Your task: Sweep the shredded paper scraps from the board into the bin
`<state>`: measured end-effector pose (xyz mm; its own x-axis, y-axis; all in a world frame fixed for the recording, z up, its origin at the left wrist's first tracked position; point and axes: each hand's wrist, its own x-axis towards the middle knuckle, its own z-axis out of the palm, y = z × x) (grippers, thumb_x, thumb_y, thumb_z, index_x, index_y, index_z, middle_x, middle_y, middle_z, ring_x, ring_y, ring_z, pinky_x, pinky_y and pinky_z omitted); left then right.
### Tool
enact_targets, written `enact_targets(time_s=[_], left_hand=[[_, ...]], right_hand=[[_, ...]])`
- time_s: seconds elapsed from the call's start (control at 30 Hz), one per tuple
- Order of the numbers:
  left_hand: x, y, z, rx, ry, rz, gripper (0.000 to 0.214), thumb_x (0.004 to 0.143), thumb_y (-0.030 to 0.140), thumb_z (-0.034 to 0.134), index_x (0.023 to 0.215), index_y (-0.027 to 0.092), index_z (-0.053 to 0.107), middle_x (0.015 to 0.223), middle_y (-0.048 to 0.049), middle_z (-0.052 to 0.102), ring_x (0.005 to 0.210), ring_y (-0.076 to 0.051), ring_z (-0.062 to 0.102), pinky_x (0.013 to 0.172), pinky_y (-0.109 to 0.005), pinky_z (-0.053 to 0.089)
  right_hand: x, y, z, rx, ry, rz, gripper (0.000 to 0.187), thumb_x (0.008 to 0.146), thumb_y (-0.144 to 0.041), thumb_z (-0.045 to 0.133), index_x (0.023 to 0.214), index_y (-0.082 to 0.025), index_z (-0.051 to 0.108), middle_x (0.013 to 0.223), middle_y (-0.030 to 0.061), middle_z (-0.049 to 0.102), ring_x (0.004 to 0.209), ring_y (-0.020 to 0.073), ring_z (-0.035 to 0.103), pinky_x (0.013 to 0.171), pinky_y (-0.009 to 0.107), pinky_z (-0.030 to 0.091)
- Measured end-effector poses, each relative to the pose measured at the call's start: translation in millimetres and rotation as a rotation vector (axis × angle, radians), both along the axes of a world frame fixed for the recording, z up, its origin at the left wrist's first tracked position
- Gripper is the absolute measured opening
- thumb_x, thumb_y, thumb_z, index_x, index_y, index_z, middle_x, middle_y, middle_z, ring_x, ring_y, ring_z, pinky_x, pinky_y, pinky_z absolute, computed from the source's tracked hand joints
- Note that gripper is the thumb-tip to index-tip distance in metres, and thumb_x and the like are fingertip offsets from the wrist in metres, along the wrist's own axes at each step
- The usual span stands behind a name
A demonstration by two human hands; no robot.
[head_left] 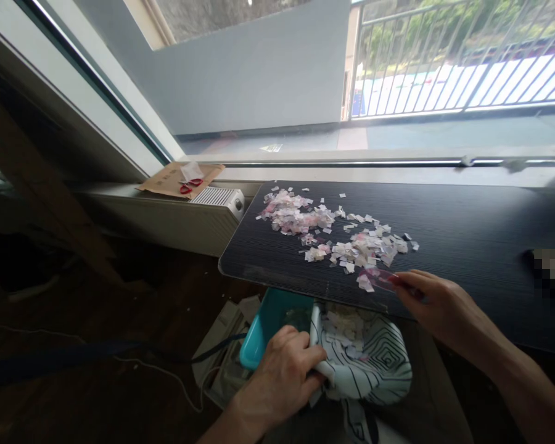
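My left hand is closed on the near-left rim of a pale, black-lined cloth bag, held below the table's front edge. Small paper scraps lie inside the bag's mouth. At the edge of the dark tabletop, my right hand pinches a thin, see-through pinkish strip between thumb and fingers. The strip's far end touches a few small scraps. Beyond it spreads a loose pile of white and pink paper scraps, with a second pile farther left.
A turquoise bin stands under the table, left of the bag. Red-handled scissors lie on a brown envelope by the radiator. A cable runs across the floor. A blurred object sits at the right edge.
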<state>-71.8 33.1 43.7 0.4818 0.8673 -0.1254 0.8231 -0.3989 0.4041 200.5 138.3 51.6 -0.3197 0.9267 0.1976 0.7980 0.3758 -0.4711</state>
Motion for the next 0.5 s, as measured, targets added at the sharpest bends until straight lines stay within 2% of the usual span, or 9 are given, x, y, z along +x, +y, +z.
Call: enact_targets(time_s=[0.13, 0.27, 0.5], left_hand=[[0, 0, -3.9, 0.015, -0.033, 0.001, 0.005, 0.082, 0.024, 0.064, 0.081, 0.021, 0.060, 0.073, 0.0013, 0.051, 0.074, -0.017, 0.048, 0.073, -0.030, 0.037], [0, 1, -6.8, 0.030, -0.075, -0.011, 0.006, 0.080, 0.022, 0.065, 0.080, 0.021, 0.059, 0.072, 0.0019, 0.051, 0.072, -0.016, 0.047, 0.073, -0.030, 0.036], [-7, 7, -17.2, 0.005, -0.148, -0.051, 0.008, 0.079, 0.018, 0.065, 0.080, 0.021, 0.058, 0.072, 0.0018, 0.050, 0.073, -0.016, 0.048, 0.074, -0.031, 0.036]], right_hand=[[11, -2, -1.5, -0.041, 0.035, -0.069, 0.022, 0.084, -0.031, 0.052, 0.091, -0.021, 0.070, 0.079, 0.0024, 0.071, 0.061, 0.0150, 0.062, 0.059, 0.026, 0.046], [19, 1, -5.0, -0.066, 0.062, -0.153, 0.023, 0.081, -0.033, 0.054, 0.091, -0.021, 0.071, 0.080, 0.0021, 0.072, 0.063, 0.0160, 0.063, 0.060, 0.026, 0.047], [13, -6, -0.8, -0.218, 0.082, -0.265, 0.026, 0.078, -0.037, 0.055, 0.091, -0.021, 0.072, 0.078, 0.0022, 0.072, 0.063, 0.0166, 0.063, 0.060, 0.028, 0.047]])
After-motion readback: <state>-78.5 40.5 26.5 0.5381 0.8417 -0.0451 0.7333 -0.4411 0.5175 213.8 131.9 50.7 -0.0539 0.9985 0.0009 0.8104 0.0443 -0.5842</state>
